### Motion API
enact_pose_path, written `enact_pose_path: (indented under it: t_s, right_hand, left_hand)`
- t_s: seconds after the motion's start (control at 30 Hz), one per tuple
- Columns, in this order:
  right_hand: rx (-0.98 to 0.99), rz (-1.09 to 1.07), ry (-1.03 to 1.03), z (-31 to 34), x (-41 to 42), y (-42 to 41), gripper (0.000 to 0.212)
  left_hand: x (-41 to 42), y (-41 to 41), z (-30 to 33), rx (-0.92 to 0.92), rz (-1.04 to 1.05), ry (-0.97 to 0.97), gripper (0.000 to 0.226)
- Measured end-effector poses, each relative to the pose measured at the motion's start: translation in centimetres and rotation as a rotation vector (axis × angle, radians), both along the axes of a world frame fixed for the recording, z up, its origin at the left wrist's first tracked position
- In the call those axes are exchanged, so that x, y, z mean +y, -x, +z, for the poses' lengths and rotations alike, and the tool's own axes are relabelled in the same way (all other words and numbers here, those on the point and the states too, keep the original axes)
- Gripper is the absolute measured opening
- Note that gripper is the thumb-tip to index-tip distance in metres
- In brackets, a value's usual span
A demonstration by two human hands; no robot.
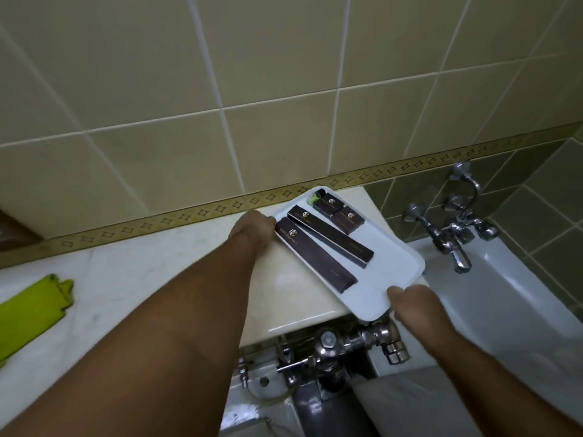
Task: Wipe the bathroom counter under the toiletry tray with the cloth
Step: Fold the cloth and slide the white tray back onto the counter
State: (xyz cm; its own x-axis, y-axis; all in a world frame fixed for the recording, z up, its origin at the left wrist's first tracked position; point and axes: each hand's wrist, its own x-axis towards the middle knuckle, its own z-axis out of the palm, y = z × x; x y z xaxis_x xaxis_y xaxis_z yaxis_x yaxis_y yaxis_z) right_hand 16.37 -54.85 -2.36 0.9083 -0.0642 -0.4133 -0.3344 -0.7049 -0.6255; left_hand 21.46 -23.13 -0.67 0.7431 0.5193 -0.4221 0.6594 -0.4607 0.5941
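Note:
A white toiletry tray (391, 272) lies at the right end of the pale marble counter (151, 272), holding two long dark boxes (315, 253), two small dark boxes (342, 212) and a green item at its far corner. My left hand (252, 228) grips the tray's far left edge. The tray's near right corner, which overhangs the counter edge, is gripped by my right hand (413, 302). A lime-green cloth (31, 313) rests on the counter at the far left, apart from both hands.
A tiled wall with a patterned border backs the counter. Chrome taps (454, 231) stand over a white bathtub (504, 294) to the right. A chrome flush valve (344, 345) sits below the counter edge, above a toilet.

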Motion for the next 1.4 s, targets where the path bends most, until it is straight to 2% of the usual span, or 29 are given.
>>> enact_pose_path:
  t_s: [0.07, 0.2, 0.4, 0.53, 0.63, 0.8, 0.93, 1.13, 1.4]
  right_hand:
    - [-0.049, 0.114, 0.1, 1.8, 0.7, -0.6, 0.035]
    - [-0.105, 0.334, 0.312, 4.4, 5.6, -0.5, 0.032]
    - [-0.196, 0.537, 0.428, 4.6, 14.8, 1.9, 0.031]
    - [-0.223, 0.62, 0.438, 3.7, 20.5, 3.0, 0.03]
    - [-0.243, 0.661, 0.445, 2.8, 24.0, 2.5, 0.031]
    - [-0.296, 0.746, 0.506, 1.1, 28.7, 1.0, 0.035]
    - [-0.354, 0.82, 0.601, 0.0, 30.7, -0.3, 0.036]
    - [-0.374, 0.864, 0.69, -1.2, 32.5, -2.3, 0.035]
    - [-0.331, 0.808, 0.661, -1.8, 32.2, -2.4, 0.038]
  left_hand:
    - [1.6, 3.9, -0.1, -0.009, 0.093, -0.03, 0.041]
    - [5.4, 12.0, 0.0, -0.07, 0.332, 0.033, 0.037]
    - [10.8, 22.3, -0.5, -0.027, 0.618, 0.079, 0.034]
    - [14.0, 25.8, -0.8, -0.019, 0.736, 0.084, 0.038]
    - [16.0, 26.8, -1.4, -0.015, 0.791, 0.097, 0.04]
    - [18.4, 27.0, -1.7, -0.015, 0.795, 0.151, 0.025]
    - [19.5, 26.6, -1.7, 0.08, 0.781, 0.263, 0.033]
    - [20.7, 25.2, -1.2, 0.133, 0.873, 0.36, 0.031]
    - [18.9, 24.9, -0.5, -0.01, 0.929, 0.487, 0.02]
